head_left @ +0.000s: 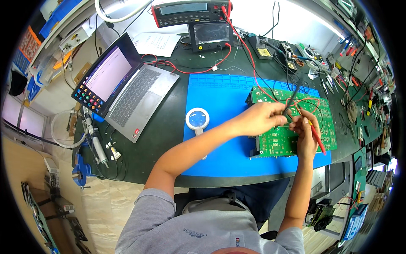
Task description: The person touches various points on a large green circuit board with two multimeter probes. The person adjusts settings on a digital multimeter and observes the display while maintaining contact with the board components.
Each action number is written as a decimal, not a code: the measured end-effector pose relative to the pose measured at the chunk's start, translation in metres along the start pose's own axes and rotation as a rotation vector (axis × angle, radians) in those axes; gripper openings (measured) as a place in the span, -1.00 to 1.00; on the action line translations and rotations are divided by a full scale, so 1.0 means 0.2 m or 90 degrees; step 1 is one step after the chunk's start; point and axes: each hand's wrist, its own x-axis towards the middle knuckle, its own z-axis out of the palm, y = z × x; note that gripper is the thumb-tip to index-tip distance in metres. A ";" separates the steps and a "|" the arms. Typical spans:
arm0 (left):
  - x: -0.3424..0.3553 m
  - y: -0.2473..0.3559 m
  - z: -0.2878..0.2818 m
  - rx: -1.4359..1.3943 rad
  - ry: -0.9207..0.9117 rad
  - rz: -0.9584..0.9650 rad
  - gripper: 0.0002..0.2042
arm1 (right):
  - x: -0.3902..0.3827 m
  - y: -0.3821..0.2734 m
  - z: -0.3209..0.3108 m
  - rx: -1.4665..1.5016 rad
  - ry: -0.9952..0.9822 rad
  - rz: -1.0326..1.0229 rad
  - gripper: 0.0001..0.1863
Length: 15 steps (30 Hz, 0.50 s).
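Note:
A green circuit board [275,144] lies component-marked face up on a blue mat [215,161]. My left hand [266,116] is over the board, its fingers closed on a black test probe [292,100] that slants up to the right. Just to the right, my right hand [305,131] grips a red test probe [318,139], which angles down toward the board's lower right. Red and black leads cross the board and run back toward a red-and-black multimeter [181,21]. A white-rimmed magnifier [197,127] lies on the mat left of the board, partly hidden by my left forearm.
An open laptop [135,97] sits at the left, with papers [152,42] behind it. A small screened device [209,36] stands under the multimeter. Soldering stands [264,52], cables and tools crowd the back and right. A blue clamp [80,169] is at the left edge.

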 end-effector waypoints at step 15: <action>-0.04 0.11 -0.10 0.270 0.109 0.122 -0.72 | -0.01 0.00 -0.02 -0.061 -0.086 -0.075 -0.72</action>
